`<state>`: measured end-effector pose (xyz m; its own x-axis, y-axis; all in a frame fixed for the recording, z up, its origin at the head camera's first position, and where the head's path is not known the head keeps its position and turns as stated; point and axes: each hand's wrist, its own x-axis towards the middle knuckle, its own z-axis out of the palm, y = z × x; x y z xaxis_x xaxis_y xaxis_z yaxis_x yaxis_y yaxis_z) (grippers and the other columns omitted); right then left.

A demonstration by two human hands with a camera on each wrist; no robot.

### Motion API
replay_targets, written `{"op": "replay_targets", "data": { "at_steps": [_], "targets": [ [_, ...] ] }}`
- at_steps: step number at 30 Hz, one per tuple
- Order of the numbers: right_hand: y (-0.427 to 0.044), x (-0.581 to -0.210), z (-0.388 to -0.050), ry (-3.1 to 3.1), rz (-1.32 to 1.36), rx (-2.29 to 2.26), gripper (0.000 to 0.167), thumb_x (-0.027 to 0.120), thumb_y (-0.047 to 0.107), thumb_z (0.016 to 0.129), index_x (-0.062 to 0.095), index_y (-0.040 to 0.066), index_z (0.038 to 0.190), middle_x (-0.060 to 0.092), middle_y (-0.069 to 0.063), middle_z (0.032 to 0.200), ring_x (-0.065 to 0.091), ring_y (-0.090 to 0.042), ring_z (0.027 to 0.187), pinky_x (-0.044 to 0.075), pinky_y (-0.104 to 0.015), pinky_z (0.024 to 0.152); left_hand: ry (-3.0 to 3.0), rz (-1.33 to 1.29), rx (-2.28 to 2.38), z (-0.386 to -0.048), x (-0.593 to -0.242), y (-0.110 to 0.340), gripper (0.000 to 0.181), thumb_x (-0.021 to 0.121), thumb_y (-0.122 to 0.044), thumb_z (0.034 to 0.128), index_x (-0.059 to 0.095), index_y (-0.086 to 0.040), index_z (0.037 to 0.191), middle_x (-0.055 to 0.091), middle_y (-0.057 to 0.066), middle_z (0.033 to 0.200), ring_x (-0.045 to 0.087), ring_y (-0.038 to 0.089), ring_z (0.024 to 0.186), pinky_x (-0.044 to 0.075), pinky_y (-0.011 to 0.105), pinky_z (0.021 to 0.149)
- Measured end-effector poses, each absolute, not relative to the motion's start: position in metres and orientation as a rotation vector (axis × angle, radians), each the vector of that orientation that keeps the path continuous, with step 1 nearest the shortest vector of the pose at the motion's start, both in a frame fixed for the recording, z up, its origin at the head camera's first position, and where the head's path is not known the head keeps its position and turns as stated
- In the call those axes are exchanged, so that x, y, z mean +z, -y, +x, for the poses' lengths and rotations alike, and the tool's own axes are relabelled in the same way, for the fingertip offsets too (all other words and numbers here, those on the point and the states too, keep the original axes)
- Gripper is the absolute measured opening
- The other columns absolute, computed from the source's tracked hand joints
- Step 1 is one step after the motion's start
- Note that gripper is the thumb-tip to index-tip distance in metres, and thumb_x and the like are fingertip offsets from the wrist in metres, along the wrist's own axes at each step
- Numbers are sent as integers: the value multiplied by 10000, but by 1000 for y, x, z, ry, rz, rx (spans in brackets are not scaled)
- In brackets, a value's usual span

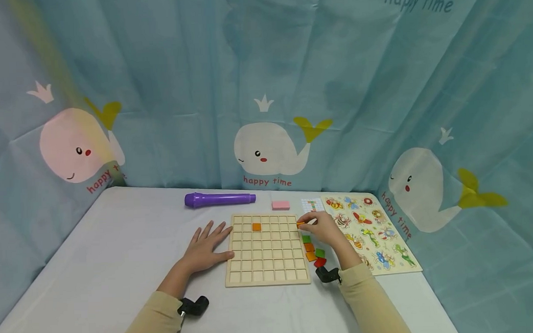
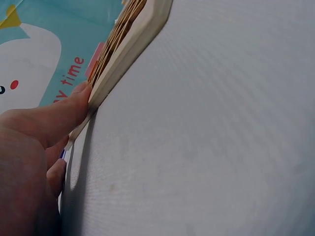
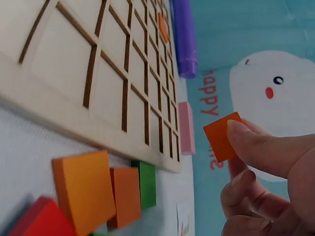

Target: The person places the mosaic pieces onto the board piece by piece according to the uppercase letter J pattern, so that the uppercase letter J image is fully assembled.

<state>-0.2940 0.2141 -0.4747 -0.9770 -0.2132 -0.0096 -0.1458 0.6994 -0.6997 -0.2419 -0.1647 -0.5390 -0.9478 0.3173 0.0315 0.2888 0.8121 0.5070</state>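
A wooden grid board (image 1: 270,264) lies on the white table, one orange square tile (image 1: 257,227) sitting in a cell of an upper row. My left hand (image 1: 207,249) rests flat at the board's left side, fingers spread; its thumb (image 2: 74,105) touches the board's edge in the left wrist view. Between thumb and fingertips, my right hand (image 1: 322,227) pinches another orange tile (image 3: 222,135), held near the board's upper right corner. Beside the board's right edge lie loose tiles: green (image 3: 146,184), orange (image 3: 127,194), lighter orange (image 3: 86,189) and red (image 3: 44,221).
Behind the board lie a purple microphone-shaped stick (image 1: 221,199) and a pink block (image 1: 280,205). A small card with a printed grid (image 1: 311,204) is at the back right, next to an insect picture board (image 1: 374,231). A blue whale-print curtain (image 1: 194,115) hangs behind the table.
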Motion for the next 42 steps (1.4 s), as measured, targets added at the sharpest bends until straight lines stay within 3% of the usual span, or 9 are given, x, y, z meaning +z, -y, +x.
{"op": "replay_targets", "data": {
  "at_steps": [10,26,42],
  "targets": [
    [-194,-482,-310,-2751,-262,-1239,126,795,253,887,762,160,965,688,-12,909,610,-179,798,522,-309,648,-2937,514,811,-245,-540,163,840,638,-628,891,377,-218,1576,280,93,1664,77,426,1555,-14,651,1231],
    [-163,-502,-328,-2696,-316,-1250,84,763,248,920,757,164,915,708,-16,856,635,-198,706,518,-319,611,-2936,515,811,-243,-541,165,841,641,-629,888,377,-224,1576,283,96,1663,77,427,1555,-11,653,1230],
    [-146,-511,-333,-2781,-361,-1086,62,760,237,921,769,190,881,710,34,879,607,-160,802,526,-330,734,-2935,499,814,-239,-535,163,821,651,-590,899,381,-208,1574,288,107,1659,82,438,1551,-13,655,1230]
  ]
}}
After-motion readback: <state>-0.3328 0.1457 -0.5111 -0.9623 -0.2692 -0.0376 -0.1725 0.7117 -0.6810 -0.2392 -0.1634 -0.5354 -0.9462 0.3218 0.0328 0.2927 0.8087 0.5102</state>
